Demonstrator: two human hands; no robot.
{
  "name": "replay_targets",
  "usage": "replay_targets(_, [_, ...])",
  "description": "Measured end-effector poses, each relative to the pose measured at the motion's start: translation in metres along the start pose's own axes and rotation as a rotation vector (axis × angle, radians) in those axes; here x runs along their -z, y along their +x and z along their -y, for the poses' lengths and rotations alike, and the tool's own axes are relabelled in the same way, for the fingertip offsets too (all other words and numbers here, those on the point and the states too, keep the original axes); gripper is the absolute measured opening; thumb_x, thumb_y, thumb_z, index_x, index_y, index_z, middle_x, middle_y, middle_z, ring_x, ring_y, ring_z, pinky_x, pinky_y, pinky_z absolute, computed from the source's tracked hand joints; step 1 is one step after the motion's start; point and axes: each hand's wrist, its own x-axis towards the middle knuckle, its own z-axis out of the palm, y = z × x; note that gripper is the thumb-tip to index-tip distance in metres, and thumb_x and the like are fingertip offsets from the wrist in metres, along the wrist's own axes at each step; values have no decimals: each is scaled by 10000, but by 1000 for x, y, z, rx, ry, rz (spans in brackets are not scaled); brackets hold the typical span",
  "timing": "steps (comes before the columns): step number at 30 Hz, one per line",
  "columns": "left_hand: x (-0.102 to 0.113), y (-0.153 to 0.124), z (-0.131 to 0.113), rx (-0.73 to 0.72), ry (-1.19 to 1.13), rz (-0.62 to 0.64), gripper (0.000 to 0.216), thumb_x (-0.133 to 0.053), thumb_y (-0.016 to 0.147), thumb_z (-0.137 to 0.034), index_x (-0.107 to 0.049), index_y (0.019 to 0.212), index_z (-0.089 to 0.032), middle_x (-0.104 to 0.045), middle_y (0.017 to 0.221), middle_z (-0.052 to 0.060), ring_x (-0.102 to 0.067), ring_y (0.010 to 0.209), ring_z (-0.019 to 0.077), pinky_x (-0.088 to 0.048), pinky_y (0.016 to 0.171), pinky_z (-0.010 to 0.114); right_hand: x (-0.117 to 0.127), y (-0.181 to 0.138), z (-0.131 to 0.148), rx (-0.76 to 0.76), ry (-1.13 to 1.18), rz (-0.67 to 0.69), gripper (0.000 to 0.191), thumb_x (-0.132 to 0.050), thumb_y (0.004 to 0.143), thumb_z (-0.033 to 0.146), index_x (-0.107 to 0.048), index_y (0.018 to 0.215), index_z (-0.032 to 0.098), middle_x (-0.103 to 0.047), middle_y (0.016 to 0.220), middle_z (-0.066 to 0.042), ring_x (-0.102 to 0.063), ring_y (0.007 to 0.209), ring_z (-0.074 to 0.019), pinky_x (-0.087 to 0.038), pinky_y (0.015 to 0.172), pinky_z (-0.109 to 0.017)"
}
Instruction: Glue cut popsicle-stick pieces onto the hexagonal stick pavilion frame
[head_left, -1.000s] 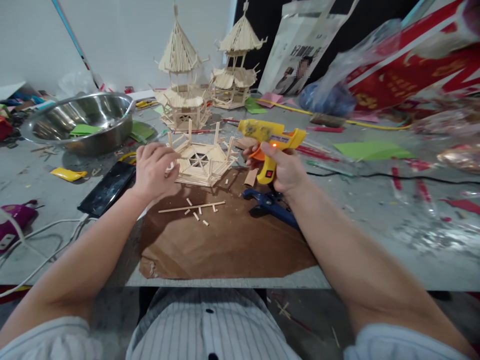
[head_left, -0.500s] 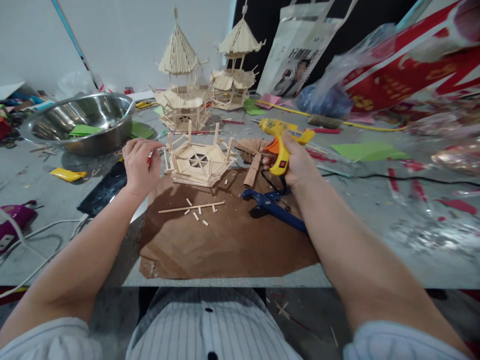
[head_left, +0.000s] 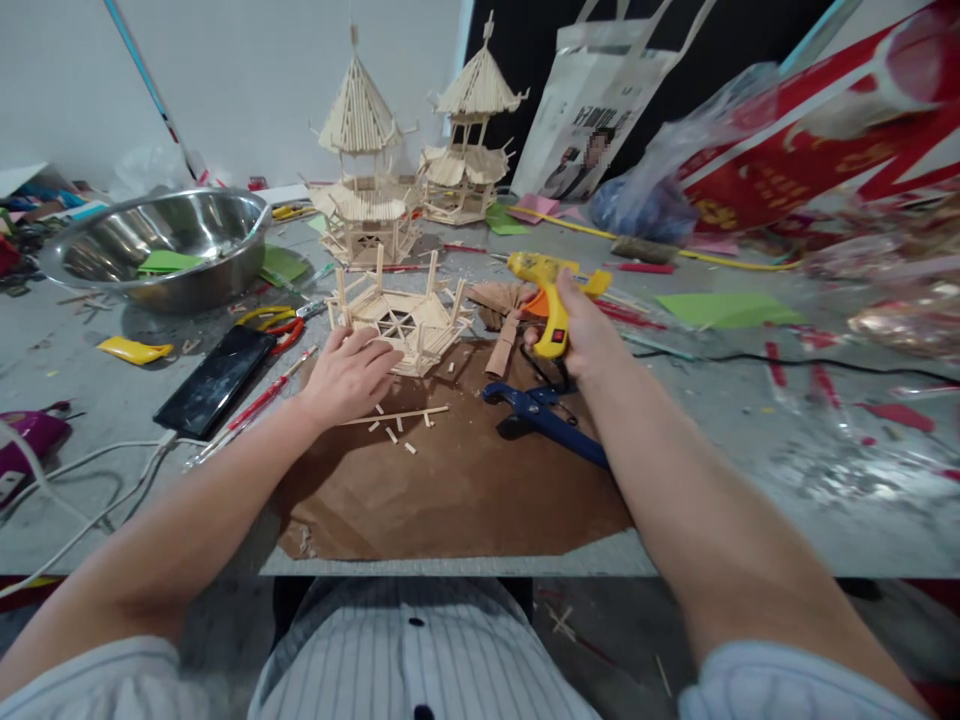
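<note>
A half-built hexagonal stick model [head_left: 401, 318] sits at the far edge of a brown paper sheet [head_left: 450, 480]. My left hand [head_left: 346, 375] rests beside its near left corner, fingers spread, touching the model's base. My right hand [head_left: 581, 335] grips a yellow glue gun [head_left: 550, 290] by its handle, nozzle pointing left, to the right of the model. A long thin stick [head_left: 390, 414] and several short cut pieces lie on the paper just in front of my left hand.
Two finished stick pagodas [head_left: 360, 170] [head_left: 469, 140] stand behind. A steel bowl [head_left: 161, 245] sits far left, a black phone [head_left: 217, 378] and red-handled pliers [head_left: 281, 325] left of the paper. Blue cutters [head_left: 544, 415] lie under my right wrist. Cables trail at left; plastic wrap clutters the right.
My left hand has come down from beside the model's left side to its near corner on the paper. My right hand has lowered and swung the glue gun away to the right.
</note>
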Motion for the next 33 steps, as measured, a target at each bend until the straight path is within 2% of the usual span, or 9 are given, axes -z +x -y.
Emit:
replay_targets(4, [-4, 1, -3, -4, 23, 11, 242, -453, 827, -260, -619, 991, -199, -673, 940, 66, -525, 1007, 249, -364, 818, 409, 3, 2, 0, -20, 5, -60, 427, -497, 732, 621, -581, 705, 203, -595, 604, -6, -484, 415, -80, -382, 366, -222])
replay_targets(11, [-4, -2, 3, 59, -34, -67, 235, -463, 811, -211, -628, 977, -201, -681, 937, 54, -535, 978, 238, -355, 820, 404, 16, 13, -6, -41, -21, -214, 260, -621, 708, 454, -584, 731, 198, -610, 598, -3, -493, 389, -89, -402, 339, -219])
replay_targets(15, [-5, -3, 5, 91, -21, -102, 230, -463, 801, -193, -638, 950, -188, -683, 912, 54, -547, 935, 238, -360, 800, 401, 25, 15, -4, -154, -17, -252, 234, -556, 764, 418, -597, 777, 188, -613, 602, -17, -481, 365, -91, -389, 324, -225])
replay_targets(18, [-6, -2, 3, 63, -5, -94, 226, -470, 802, -206, -633, 955, -177, -681, 909, 55, -543, 928, 239, -366, 788, 395, 25, 14, -5, -287, -76, -240, 335, -457, 815, 483, -591, 776, 178, -577, 558, -19, -468, 369, -94, -373, 343, -227])
replay_targets(20, [-6, -1, 1, 24, 6, -78, 225, -476, 810, -232, -626, 967, -172, -679, 908, 54, -537, 932, 236, -367, 789, 389, 23, 15, -7, -286, -256, -304, 411, -401, 832, 530, -586, 773, 168, -526, 499, -6, -457, 378, -91, -374, 383, -223])
replay_targets(24, [-7, 3, -5, -56, 58, -48, 210, -469, 837, -268, -612, 955, -169, -678, 866, 39, -536, 908, 221, -366, 774, 370, 23, 18, -11, -184, -923, -393, 573, -288, 842, 596, -616, 749, 136, -514, 476, -42, -541, 497, -145, -412, 512, -257])
replay_targets(27, [-9, 6, -6, -87, 104, -44, 182, -447, 860, -257, -607, 897, -177, -672, 788, 23, -538, 863, 204, -362, 737, 351, 26, 22, -11, -199, -1303, -339, 704, -185, 839, 629, -656, 819, 107, -633, 696, -159, -619, 763, -257, -436, 648, -332])
replay_targets(30, [-13, 8, -6, -98, 127, -65, 184, -423, 880, -230, -596, 837, -184, -656, 728, 8, -533, 828, 182, -353, 708, 334, 28, 22, -10, -165, -1464, -371, 739, -197, 825, 644, -628, 1039, 83, -614, 1028, -234, -575, 982, -333, -425, 736, -393])
replay_targets(33, [-17, 9, -4, -96, 143, -102, 189, -422, 884, -211, -590, 800, -187, -635, 691, -1, -523, 800, 168, -343, 694, 324, 21, 11, -3, -119, -1533, -485, 681, -321, 803, 628, -633, 1053, 77, -609, 1048, -244, -579, 964, -348, -424, 719, -403])
